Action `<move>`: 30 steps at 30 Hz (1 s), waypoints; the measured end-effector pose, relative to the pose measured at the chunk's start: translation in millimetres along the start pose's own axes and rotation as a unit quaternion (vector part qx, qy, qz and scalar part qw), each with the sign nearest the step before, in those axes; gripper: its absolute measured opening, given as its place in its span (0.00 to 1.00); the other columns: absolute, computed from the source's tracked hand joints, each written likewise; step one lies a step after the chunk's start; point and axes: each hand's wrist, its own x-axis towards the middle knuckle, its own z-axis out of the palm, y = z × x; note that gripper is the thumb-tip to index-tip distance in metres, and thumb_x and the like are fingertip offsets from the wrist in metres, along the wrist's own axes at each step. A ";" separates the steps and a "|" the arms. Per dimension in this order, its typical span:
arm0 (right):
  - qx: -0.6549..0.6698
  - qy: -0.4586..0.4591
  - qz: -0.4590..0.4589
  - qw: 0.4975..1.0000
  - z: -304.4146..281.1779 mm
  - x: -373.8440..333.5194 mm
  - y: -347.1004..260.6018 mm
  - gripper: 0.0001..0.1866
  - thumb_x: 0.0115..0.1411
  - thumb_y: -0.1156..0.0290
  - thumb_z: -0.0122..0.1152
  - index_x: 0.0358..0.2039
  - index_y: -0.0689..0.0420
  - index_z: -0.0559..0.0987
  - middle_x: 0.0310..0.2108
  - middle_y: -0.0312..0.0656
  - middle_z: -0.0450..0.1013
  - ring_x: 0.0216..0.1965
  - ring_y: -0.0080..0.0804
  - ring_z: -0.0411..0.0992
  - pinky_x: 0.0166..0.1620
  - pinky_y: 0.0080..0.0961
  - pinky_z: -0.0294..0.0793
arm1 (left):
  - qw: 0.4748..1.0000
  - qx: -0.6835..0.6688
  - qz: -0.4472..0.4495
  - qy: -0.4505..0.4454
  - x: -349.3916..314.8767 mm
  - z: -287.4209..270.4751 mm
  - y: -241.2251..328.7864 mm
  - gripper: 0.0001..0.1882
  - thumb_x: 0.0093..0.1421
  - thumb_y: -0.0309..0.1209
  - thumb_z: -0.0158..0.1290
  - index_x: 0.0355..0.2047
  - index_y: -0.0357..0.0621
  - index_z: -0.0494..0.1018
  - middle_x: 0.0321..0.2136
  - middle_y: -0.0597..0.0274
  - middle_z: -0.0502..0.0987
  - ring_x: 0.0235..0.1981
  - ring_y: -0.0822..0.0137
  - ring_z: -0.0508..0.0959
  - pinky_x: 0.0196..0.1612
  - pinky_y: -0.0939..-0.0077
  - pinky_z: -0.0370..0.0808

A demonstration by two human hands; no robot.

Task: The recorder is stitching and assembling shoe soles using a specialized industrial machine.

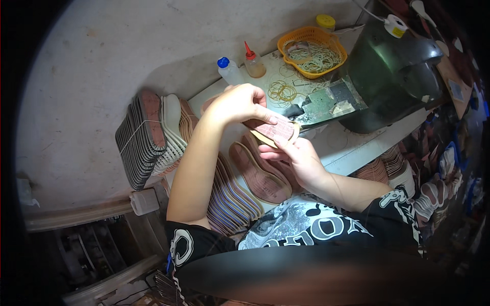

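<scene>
small print ran in rows over the pink insole (278, 132), large letters across the shirt (319, 227) at the bottom. the insole was near the centre of the frame — long axis slanting from upper left to lower right, rounded end pointing right, just beside the green machine (332, 104). the left hand (242, 104) gripped it from above, thumb on its face; the right hand (303, 159) pinched its lower edge.

held pink insole (275, 132): rows of small print | black shirt (306, 224): large lettering
</scene>
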 end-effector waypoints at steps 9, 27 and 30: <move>0.023 0.001 0.043 0.999 -2.4 5.0 -17.9 0.20 0.66 0.67 0.48 0.51 0.69 0.69 0.46 0.50 0.73 0.44 0.33 0.75 0.49 0.28 0.75 | 0.990 -0.122 -0.012 -0.075 -3.3 4.4 -9.7 0.18 0.49 0.39 0.65 0.23 0.41 0.70 0.18 0.70 0.70 0.20 0.78 0.69 0.22 0.81 0.68; -0.084 -0.042 0.126 0.988 -31.6 17.8 -42.4 0.17 0.63 0.65 0.52 0.43 0.68 0.75 0.38 0.48 0.76 0.39 0.34 0.77 0.46 0.24 0.78 | 0.971 -0.210 -0.112 -0.031 -40.5 43.0 -0.8 0.19 0.57 0.42 0.59 0.20 0.39 0.72 0.15 0.71 0.69 0.17 0.81 0.65 0.20 0.83 0.63; -0.127 -0.030 0.126 0.983 -38.0 15.4 -43.6 0.17 0.62 0.63 0.54 0.39 0.65 0.78 0.36 0.47 0.77 0.35 0.31 0.78 0.45 0.24 0.76 | 0.954 -0.251 -0.151 -0.064 -44.4 48.4 8.2 0.18 0.58 0.42 0.58 0.24 0.37 0.76 0.16 0.66 0.74 0.16 0.78 0.71 0.19 0.85 0.67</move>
